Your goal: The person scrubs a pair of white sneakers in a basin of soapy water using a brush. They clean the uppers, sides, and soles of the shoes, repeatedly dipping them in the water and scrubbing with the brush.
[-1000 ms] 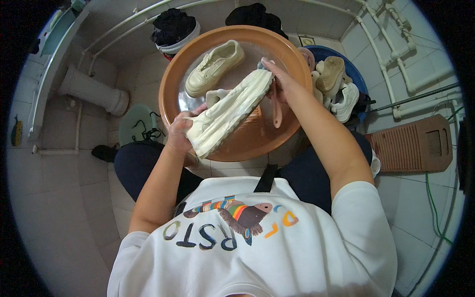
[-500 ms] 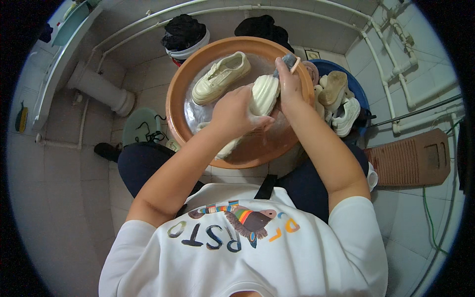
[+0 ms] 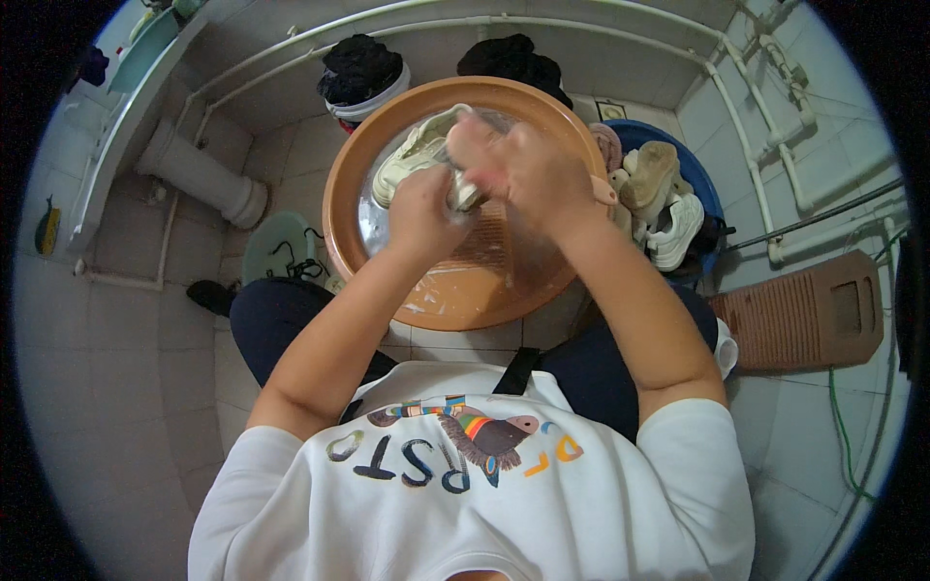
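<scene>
My left hand (image 3: 426, 208) grips a cream shoe (image 3: 466, 197), mostly hidden behind my fingers, above an orange-brown basin (image 3: 341, 247). Beside it, my right hand (image 3: 542, 184) is blurred by motion, its fingers closed round a brush whose pale pink handle end (image 3: 605, 192) sticks out to the right. The bristles are hidden between the hands. Another cream lace-up shoe (image 3: 412, 160) lies at the basin's left, partly covered by my left hand. Foamy water and a ridged brown board (image 3: 484, 242) show inside the basin.
A blue tub (image 3: 712, 179) with several shoes stands right of the basin. A brown washboard (image 3: 799, 315) leans at the right by wall pipes (image 3: 760, 194). Black cloth fills a white bucket (image 3: 383, 97) behind; a pale green basin (image 3: 266, 247) sits at the left.
The held shoe has turned and moved left, so its ribbed white sole no longer faces up. My right hand has swung left, over the shoe, with the brush handle now pointing right.
</scene>
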Demonstrator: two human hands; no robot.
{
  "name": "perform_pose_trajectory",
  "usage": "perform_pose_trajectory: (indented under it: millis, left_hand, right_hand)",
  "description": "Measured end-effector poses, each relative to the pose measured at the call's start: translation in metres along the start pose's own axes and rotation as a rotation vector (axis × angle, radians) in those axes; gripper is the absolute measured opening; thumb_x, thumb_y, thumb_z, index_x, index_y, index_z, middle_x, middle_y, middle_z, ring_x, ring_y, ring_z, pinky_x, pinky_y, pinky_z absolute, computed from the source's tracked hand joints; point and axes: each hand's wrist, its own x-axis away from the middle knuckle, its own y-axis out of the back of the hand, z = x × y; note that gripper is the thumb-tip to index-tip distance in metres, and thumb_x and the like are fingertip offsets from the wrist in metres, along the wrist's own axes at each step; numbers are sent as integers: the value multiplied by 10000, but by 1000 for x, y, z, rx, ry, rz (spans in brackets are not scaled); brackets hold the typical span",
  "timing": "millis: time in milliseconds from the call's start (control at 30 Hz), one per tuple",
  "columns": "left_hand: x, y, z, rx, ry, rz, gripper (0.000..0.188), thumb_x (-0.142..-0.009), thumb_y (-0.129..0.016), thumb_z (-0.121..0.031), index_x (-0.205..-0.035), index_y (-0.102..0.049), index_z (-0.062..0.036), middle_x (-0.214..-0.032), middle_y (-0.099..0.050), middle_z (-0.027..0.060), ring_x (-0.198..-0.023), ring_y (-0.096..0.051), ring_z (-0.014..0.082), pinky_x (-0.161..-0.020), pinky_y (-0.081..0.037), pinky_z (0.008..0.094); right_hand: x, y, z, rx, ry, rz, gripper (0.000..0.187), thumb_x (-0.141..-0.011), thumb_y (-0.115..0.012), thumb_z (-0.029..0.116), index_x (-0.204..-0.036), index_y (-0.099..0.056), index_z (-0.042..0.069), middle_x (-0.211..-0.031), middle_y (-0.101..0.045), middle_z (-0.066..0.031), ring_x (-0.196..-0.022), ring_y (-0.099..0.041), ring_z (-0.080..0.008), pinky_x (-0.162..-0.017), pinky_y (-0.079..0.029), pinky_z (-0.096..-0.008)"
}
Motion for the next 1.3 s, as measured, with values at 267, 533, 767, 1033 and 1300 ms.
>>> perform_pose_trajectory:
  millis: [267,533,767,1033,1300]
  left_hand:
    - [-2,2,22,288,48,-36,299,-577,-730,-114,-773,-513,-54,-760,-543,140,-766,-513,358,-695,-408,435]
    - [-8,9,26,10,-7,18,358,-589,-760,-157,-830,-519,-48,-827,-565,163,-850,-521,366,-740,-423,414]
    - [-1,22,17,449,202,54,517,-622,-775,-55,-1063,-506,-41,-996,-566,96,-936,-553,230,-834,-426,329]
    - [49,5,31,501,298,14,618,-632,-799,-65,-1116,-417,-22,-1036,-541,125,-956,-543,211,-833,-441,308]
    - [63,19,33,406,259,23,616,-638,-801,-126,-1115,-429,-10,-992,-557,134,-935,-546,207,-822,-439,311]
  right_hand:
    - [1,-6,10,171,149,-15,436,-851,-465,473,-1215,-501,236,-799,-592,-90,-649,-586,-247,-544,-513,-357]
    - [2,2,22,-22,-43,113,499,-840,-466,534,-1183,-542,180,-830,-572,-136,-772,-565,-311,-634,-457,-411]
    - [1,-12,-32,-278,-246,29,550,-875,-436,527,-1304,-456,183,-926,-584,-160,-899,-570,-341,-761,-452,-423]
    - [12,-22,-1,-353,-79,127,498,-883,-394,524,-1321,-411,290,-992,-581,-198,-857,-581,-371,-805,-461,-442]
    - [15,-21,35,-23,65,365,451,-907,-358,477,-1266,-472,229,-1261,-507,-79,-821,-572,-320,-705,-487,-430]
